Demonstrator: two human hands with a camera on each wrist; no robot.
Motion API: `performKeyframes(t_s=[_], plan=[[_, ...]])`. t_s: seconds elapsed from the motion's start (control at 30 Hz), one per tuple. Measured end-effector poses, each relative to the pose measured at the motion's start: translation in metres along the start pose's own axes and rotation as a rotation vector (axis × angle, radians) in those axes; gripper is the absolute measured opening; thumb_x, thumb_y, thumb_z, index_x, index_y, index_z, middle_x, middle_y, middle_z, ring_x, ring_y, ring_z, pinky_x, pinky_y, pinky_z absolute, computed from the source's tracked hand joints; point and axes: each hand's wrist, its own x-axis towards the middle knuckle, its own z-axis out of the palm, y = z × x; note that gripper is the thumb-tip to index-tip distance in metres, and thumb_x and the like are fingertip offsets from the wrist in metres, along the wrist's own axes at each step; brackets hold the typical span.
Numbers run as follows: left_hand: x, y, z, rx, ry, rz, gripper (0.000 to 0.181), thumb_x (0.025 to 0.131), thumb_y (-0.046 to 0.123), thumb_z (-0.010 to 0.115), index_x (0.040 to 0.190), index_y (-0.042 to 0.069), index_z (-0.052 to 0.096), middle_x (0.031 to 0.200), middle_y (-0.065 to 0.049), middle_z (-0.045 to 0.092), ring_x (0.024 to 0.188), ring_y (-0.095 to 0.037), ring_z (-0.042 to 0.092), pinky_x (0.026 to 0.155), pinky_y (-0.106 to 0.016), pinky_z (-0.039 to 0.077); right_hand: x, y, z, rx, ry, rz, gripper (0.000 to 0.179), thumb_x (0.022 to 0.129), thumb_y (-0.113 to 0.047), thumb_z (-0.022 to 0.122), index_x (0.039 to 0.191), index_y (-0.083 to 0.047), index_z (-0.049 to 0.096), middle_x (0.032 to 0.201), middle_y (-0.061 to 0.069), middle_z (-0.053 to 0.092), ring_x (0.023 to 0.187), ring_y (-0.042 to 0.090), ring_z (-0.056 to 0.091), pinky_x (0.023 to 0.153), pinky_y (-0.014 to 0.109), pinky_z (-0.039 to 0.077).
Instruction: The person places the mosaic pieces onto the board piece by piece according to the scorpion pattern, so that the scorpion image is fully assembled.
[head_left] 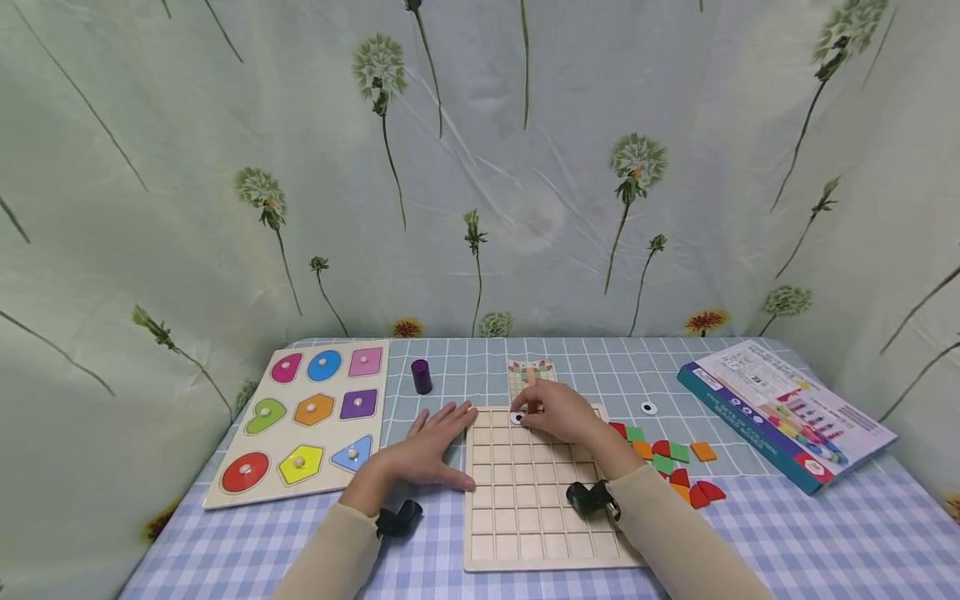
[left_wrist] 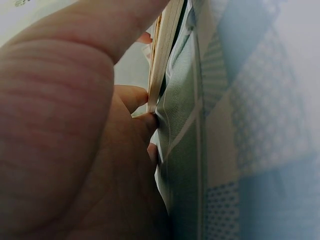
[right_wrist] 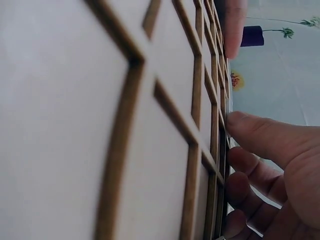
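Observation:
A wooden grid board [head_left: 517,500] lies in front of me. My left hand [head_left: 427,450] rests along its left edge, fingers spread, with fingertips at the upper left corner and the thumb lower down the side. In the left wrist view, the fingers touch the board's edge [left_wrist: 165,55]. My right hand [head_left: 562,410] is over the board's top rows, pinching a round white-and-black eye piece [head_left: 517,417] between thumb and fingertips at a top-row square. From the right wrist view, the thumb [right_wrist: 260,132] and curled fingers reach the grid; the piece is mostly hidden there.
A pattern card [head_left: 519,379] lies behind the board. Red, green and orange tiles [head_left: 678,452] and a second eye piece [head_left: 648,408] are at the right, near a box [head_left: 787,408]. A purple cylinder [head_left: 422,377] and a shape puzzle [head_left: 247,442] are on the left.

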Motion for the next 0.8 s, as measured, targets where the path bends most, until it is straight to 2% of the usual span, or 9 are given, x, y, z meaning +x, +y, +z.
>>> performKeyframes(t_s=[0.23, 0.43, 0.63, 0.8], plan=[[-0.001, 0.001, 0.000, 0.006, -0.002, -0.003, 0.107, 0.079, 0.053, 0.080, 0.160, 0.013, 0.024, 0.169, -0.008, 0.016, 0.157, -0.035, 0.008, 0.123, -0.065, -0.001, -0.004, 0.000, -0.007, -0.004, -0.016, -0.039, 0.023, 0.091, -0.015, 0.073, 0.114, -0.016, 0.074, 0.094, -0.002, 0.070, 0.079, 0.009, 0.059, 0.073, 0.031, 0.050], [0.000, 0.001, 0.000, 0.005, 0.002, -0.003, 0.107, 0.078, 0.053, 0.080, 0.160, 0.013, 0.023, 0.169, -0.008, 0.016, 0.157, -0.034, 0.007, 0.123, -0.065, -0.001, -0.016, 0.008, -0.027, 0.012, 0.041, -0.027, 0.025, 0.096, -0.017, 0.067, 0.120, -0.012, 0.070, 0.106, 0.005, 0.068, 0.082, 0.012, 0.060, 0.073, 0.032, 0.051], [-0.001, 0.000, 0.000, 0.008, 0.002, 0.000, 0.105, 0.080, 0.052, 0.078, 0.160, 0.014, 0.022, 0.169, -0.008, 0.015, 0.158, -0.034, 0.006, 0.123, -0.065, -0.002, -0.033, 0.023, -0.050, 0.025, 0.114, 0.061, 0.028, 0.098, -0.021, 0.064, 0.122, -0.009, 0.069, 0.114, 0.010, 0.069, 0.091, 0.020, 0.061, 0.078, 0.037, 0.053], [0.000, 0.000, 0.002, 0.021, 0.008, -0.005, 0.105, 0.081, 0.052, 0.078, 0.161, 0.013, 0.021, 0.169, -0.008, 0.015, 0.157, -0.035, 0.007, 0.123, -0.065, -0.001, -0.047, 0.042, -0.065, 0.056, 0.162, 0.133, 0.030, 0.099, -0.021, 0.063, 0.124, -0.007, 0.067, 0.119, 0.015, 0.068, 0.095, 0.024, 0.061, 0.079, 0.036, 0.055]])
